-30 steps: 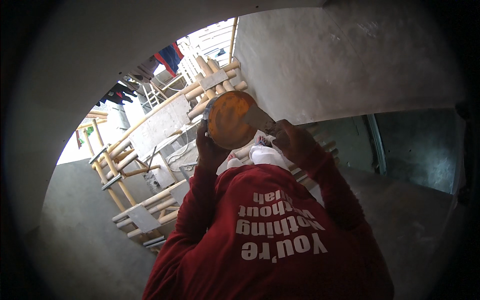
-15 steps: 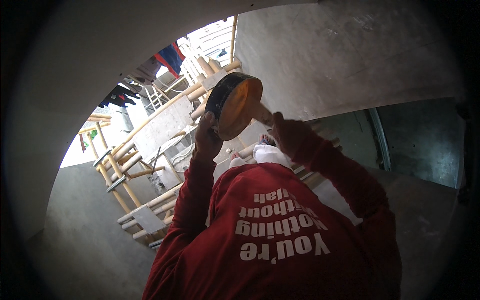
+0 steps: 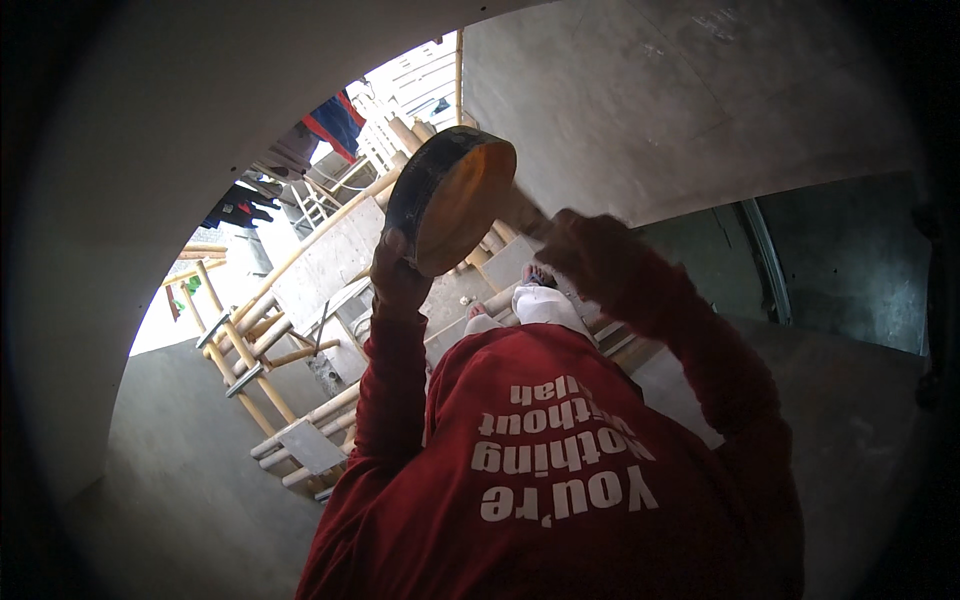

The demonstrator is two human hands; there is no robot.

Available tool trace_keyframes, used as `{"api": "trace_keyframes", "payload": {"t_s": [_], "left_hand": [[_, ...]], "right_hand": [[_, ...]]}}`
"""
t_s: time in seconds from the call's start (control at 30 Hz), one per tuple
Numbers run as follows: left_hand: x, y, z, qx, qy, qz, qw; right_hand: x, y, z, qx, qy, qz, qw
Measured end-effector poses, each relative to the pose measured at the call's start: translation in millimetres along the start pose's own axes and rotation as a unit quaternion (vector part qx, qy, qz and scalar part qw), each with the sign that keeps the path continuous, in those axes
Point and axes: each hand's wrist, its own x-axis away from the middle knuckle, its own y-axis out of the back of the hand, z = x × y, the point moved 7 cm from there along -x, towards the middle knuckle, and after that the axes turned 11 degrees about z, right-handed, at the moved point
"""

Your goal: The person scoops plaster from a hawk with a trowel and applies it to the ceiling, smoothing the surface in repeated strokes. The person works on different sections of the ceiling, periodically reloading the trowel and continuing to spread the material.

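My left hand [image 3: 400,275] is closed on the rim of a round, shallow tub [image 3: 462,205], black outside and orange-brown inside. The tub is tilted, its open side facing right toward my other hand. My right hand [image 3: 580,255] is wrapped round the near end of a flat, pale tool [image 3: 523,214], perhaps a scraper or a brush; motion blur hides its exact kind. The tool's far end reaches the tub's right edge. What lies inside the tub is too dark to make out.
Under my feet [image 3: 537,274] is a platform of bamboo poles [image 3: 325,412] and boards [image 3: 312,445]. Beyond the left opening stand a bamboo frame [image 3: 240,345] and hanging clothes [image 3: 338,122]. Smooth grey walls [image 3: 690,100] rise around, and a curved pale edge [image 3: 200,90] arches at upper left.
The tub and my left hand have shifted slightly left and up. My right hand has moved a little up and left, with the tool still in it.
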Motion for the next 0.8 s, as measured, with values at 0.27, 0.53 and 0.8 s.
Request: {"api": "trace_keyframes", "payload": {"t_s": [0.27,0.53,0.8], "left_hand": [[-3.8,6.4,-2.9,-0.123,0.022,-0.036,0.992],[9.5,23.5,0.0,-0.079,-0.012,-0.086,0.993],[2.6,27.7,-2.1,-0.052,-0.021,-0.067,0.996]], "right_hand": [[-17.3,-49.7,0.8,-0.110,-0.117,-0.003,0.987],[-11.6,-54.6,68.9,-0.510,0.063,0.068,0.855],[-13.6,-48.5,60.1,-0.756,-0.063,0.157,0.632]]}}
